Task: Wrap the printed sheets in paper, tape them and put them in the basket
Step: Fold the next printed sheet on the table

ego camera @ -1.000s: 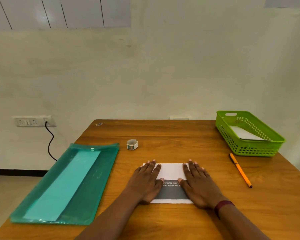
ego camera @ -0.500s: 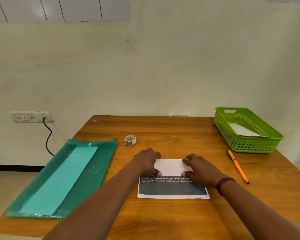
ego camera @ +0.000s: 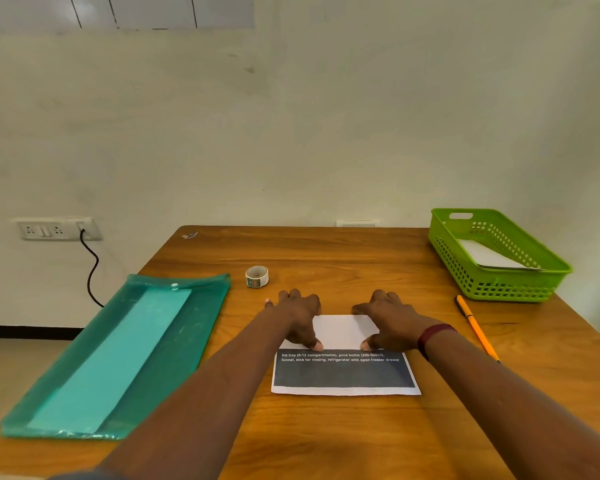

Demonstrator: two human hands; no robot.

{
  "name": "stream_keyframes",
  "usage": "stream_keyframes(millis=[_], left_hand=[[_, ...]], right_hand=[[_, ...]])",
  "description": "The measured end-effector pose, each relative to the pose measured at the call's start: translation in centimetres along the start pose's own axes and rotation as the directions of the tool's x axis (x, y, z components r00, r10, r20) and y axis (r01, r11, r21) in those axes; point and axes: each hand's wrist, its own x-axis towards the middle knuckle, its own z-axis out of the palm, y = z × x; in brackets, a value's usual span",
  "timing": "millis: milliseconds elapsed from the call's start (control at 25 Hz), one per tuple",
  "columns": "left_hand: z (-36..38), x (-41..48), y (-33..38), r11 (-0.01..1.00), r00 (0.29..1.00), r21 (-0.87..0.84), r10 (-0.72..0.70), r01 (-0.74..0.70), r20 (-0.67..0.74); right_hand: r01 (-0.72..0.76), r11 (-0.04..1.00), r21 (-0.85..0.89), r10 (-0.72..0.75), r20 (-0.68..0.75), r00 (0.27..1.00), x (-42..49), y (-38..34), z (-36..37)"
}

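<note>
A printed sheet (ego camera: 343, 374) lies on the wooden table (ego camera: 326, 438) in front of me, its dark printed band with white text facing up. Its far part shows as a plain white flap (ego camera: 345, 330) folded over it. My left hand (ego camera: 297, 315) holds the flap's left side, thumb on top at the flap's near edge, fingers curled over the far edge. My right hand (ego camera: 392, 318) holds the right side the same way. A small tape roll (ego camera: 256, 276) stands just beyond my left hand. The green basket (ego camera: 499, 285) sits at the far right with a white packet (ego camera: 489, 256) inside.
A teal plastic folder (ego camera: 118, 351) lies along the table's left side. An orange pen (ego camera: 477, 327) lies between the basket and my right arm. A wall socket with a black cable (ego camera: 89, 268) is at the left. The wall stands close behind the table.
Both hands have moved from lying flat on the sheet to its far part, fingers now curled. The dark printed band is now uncovered.
</note>
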Motion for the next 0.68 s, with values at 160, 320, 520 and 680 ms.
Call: stream_keyframes(millis=[160,320,520,680], left_hand=[[0.0,0.0,0.2,1.0,1.0,0.002,-0.026,0.026,0.001],[-0.2,-0.2,0.4,1.0,1.0,-0.006,-0.021,0.021,-0.003],[-0.1,-1.0,0.1,0.996,0.995,-0.064,0.064,-0.069,-0.081],[0.7,-2.5,-0.2,0.986,0.948,-0.026,0.15,-0.164,-0.281]], right_hand=[[0.001,0.999,-0.044,-0.002,-0.013,1.0,0.1,-0.1,-0.3],[-0.006,0.999,-0.038,0.004,-0.062,0.998,-0.2,-0.1,-0.2],[-0.008,0.999,-0.035,0.002,-0.173,0.985,-0.4,-0.4,0.1],[0.003,1.0,0.016,0.002,-0.286,0.958,-1.3,-0.4,0.4]])
